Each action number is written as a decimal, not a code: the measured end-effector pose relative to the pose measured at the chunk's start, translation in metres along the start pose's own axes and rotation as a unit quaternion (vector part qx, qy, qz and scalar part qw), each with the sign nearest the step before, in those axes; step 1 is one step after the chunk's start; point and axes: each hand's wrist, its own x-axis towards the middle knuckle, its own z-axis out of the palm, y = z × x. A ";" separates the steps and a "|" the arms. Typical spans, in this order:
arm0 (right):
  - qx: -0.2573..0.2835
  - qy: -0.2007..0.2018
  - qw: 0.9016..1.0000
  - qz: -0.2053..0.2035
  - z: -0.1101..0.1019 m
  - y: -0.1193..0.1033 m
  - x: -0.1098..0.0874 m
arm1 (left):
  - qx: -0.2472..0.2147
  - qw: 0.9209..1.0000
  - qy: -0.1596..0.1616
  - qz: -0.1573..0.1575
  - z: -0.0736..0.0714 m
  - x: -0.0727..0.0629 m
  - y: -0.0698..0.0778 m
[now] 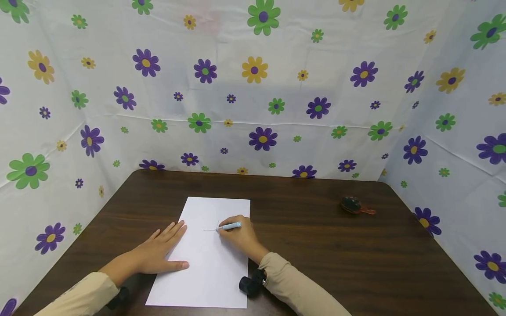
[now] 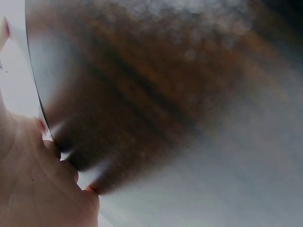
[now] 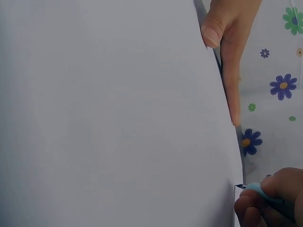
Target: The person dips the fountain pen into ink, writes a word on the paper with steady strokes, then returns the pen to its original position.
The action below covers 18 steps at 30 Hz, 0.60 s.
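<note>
A white sheet of paper (image 1: 205, 283) lies on the dark wooden table (image 1: 316, 245). My right hand (image 1: 242, 239) pinches a light blue pen (image 1: 233, 225), its tip down on the upper part of the sheet. Thin dark lines (image 1: 209, 230) run by the tip, one across and one short upright. In the right wrist view the pen (image 3: 255, 188) shows a dark, narrow point. Flat and with fingers spread, my left hand (image 1: 156, 253) rests on the paper's left edge, thumb on the sheet. The left wrist view catches only part of that hand (image 2: 42, 179).
A small dark object with a reddish-brown end (image 1: 353, 205) lies at the table's back right. Flower-printed white cloth (image 1: 253, 101) hangs behind the table and along both sides. A black wrist device (image 1: 251, 284) sits by the right cuff, over the paper's lower right.
</note>
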 end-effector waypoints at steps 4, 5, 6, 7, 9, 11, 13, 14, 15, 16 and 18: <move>-0.004 -0.007 1.000 -0.001 0.001 -0.004 -0.004 | 0.002 1.000 0.001 0.000 0.001 0.001 -0.002; -0.005 -0.009 1.000 -0.002 0.001 -0.005 -0.005 | 0.003 1.000 0.002 0.002 0.001 0.001 -0.002; -0.003 -0.012 1.000 -0.001 0.001 -0.006 -0.005 | 0.003 1.000 0.003 0.002 0.001 0.001 -0.002; -0.004 -0.014 1.000 -0.002 0.002 -0.007 -0.006 | 0.004 1.000 0.003 0.003 0.001 0.001 -0.002; -0.004 -0.017 1.000 -0.002 0.003 -0.009 -0.008 | 0.000 1.000 0.001 0.000 0.001 0.001 -0.002; -0.002 -0.020 1.000 0.002 0.004 -0.010 -0.009 | 0.001 1.000 0.000 0.000 0.001 0.001 -0.002; -0.002 -0.024 1.000 0.002 0.006 -0.012 -0.011 | -0.001 1.000 -0.004 -0.005 0.002 0.001 -0.002; -0.001 -0.027 1.000 0.002 0.007 -0.013 -0.012 | -0.002 1.000 -0.004 -0.005 0.002 0.001 -0.002; 0.000 -0.030 1.000 -0.001 0.008 -0.014 -0.013 | 0.000 1.000 -0.002 -0.003 0.002 0.001 -0.002; 0.002 -0.032 0.999 -0.007 0.009 -0.015 -0.014 | 0.000 1.000 -0.003 -0.003 0.001 0.001 -0.002; -0.001 -0.039 0.999 -0.018 0.011 -0.017 -0.016 | 0.002 1.000 -0.002 -0.002 0.001 0.001 -0.002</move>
